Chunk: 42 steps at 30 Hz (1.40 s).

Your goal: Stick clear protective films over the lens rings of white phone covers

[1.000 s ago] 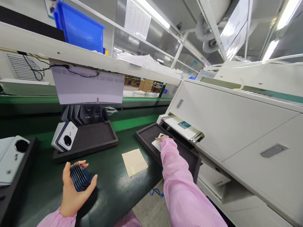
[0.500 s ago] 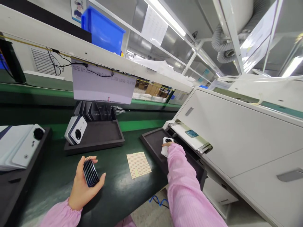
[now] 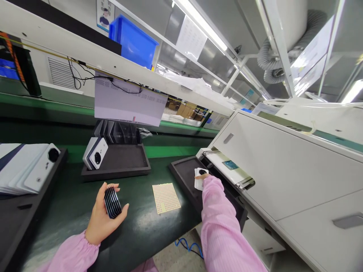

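My left hand [image 3: 104, 215] is wrapped around a stack of thin, glossy dark panels [image 3: 112, 203], held on edge above the dark green bench. Over the right-hand black tray [image 3: 181, 166], my right hand [image 3: 204, 176] grips a white phone back cover [image 3: 198, 184] with a round black camera area; the sleeve hides part of the hand. A second white edge shows beside that cover. Between my hands lies a cream sheet of small printed marks [image 3: 166, 198].
Another black tray [image 3: 127, 172] holds leaning phone back covers [image 3: 95, 153]. At the far left, a larger tray [image 3: 42, 211] carries a row of white covers [image 3: 36, 170]. A white machine [image 3: 269, 158] with a conveyor opening [image 3: 229, 166] borders the right tray.
The whole view has shifted slightly. My left hand still holds the dark stack. My right hand stays at the white cover, where a second white edge now shows on its left.
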Each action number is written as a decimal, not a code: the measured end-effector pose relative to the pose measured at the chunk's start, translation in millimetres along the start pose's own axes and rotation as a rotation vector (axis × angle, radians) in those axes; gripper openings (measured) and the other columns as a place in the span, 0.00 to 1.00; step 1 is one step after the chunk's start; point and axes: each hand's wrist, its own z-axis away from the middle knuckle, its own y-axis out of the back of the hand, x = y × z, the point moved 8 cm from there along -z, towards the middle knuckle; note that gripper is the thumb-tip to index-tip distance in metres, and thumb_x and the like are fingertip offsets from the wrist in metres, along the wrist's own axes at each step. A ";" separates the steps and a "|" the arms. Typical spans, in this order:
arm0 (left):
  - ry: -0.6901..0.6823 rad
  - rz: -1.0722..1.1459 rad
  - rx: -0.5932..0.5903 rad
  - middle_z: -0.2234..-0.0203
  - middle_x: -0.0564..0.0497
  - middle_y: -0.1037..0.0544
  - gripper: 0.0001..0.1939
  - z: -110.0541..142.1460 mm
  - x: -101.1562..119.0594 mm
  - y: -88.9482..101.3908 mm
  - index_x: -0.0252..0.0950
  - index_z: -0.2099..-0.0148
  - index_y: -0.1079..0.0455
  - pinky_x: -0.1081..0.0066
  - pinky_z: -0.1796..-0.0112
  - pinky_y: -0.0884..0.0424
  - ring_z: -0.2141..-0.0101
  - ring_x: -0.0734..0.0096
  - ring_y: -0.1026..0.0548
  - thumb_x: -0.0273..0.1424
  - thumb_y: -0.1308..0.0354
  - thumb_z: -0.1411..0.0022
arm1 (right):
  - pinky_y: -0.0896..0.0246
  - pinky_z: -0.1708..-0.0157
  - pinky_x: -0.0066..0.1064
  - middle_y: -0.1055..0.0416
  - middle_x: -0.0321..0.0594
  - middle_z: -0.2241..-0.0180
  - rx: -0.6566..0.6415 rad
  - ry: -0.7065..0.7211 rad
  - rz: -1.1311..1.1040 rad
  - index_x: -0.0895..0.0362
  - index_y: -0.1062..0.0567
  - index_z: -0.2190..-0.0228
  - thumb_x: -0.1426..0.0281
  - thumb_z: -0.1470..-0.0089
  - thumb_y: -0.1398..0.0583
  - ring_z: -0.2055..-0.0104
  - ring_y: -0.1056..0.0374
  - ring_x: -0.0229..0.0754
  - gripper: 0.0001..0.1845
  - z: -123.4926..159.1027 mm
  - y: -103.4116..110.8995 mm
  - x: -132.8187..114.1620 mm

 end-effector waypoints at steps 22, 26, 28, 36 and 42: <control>0.359 0.235 -0.083 0.42 0.40 0.46 0.62 18.9 -15.0 -8.6 0.47 0.35 0.78 0.48 0.44 0.49 0.42 0.51 0.43 0.32 0.32 0.57 | 0.42 0.49 0.43 0.37 0.48 0.52 -0.525 1.075 -0.921 0.56 0.41 0.50 0.75 0.49 0.47 0.49 0.37 0.46 0.23 326.7 -148.7 -199.5; 0.342 0.259 -0.084 0.45 0.42 0.43 0.60 16.3 -9.7 -3.9 0.47 0.35 0.77 0.50 0.45 0.44 0.44 0.55 0.39 0.30 0.34 0.55 | 0.50 0.43 0.45 0.48 0.51 0.43 -0.784 1.207 -0.841 0.55 0.46 0.47 0.76 0.59 0.39 0.41 0.48 0.50 0.38 326.2 -146.6 -199.5; 0.318 0.252 -0.129 0.47 0.43 0.40 0.58 14.1 -4.5 -4.5 0.47 0.35 0.76 0.50 0.45 0.44 0.46 0.57 0.37 0.28 0.36 0.53 | 0.53 0.42 0.47 0.52 0.51 0.41 -0.865 1.175 -0.823 0.53 0.48 0.46 0.73 0.65 0.32 0.40 0.50 0.52 0.47 316.0 -148.9 -201.3; 0.435 0.217 -0.183 0.42 0.39 0.42 0.60 25.1 -13.9 -20.2 0.41 0.34 0.73 0.50 0.45 0.44 0.44 0.53 0.38 0.28 0.34 0.57 | 0.49 0.45 0.49 0.40 0.53 0.47 -1.177 0.910 -0.912 0.53 0.52 0.42 0.64 0.76 0.27 0.48 0.38 0.53 0.63 317.2 -206.5 -209.4; 0.446 0.032 -0.145 0.41 0.41 0.44 0.55 31.6 -12.0 -20.5 0.41 0.34 0.64 0.50 0.44 0.48 0.42 0.51 0.43 0.28 0.34 0.58 | 0.51 0.43 0.49 0.37 0.47 0.49 -1.207 0.796 -0.996 0.51 0.40 0.47 0.59 0.63 0.32 0.46 0.40 0.52 0.42 319.8 -210.1 -203.1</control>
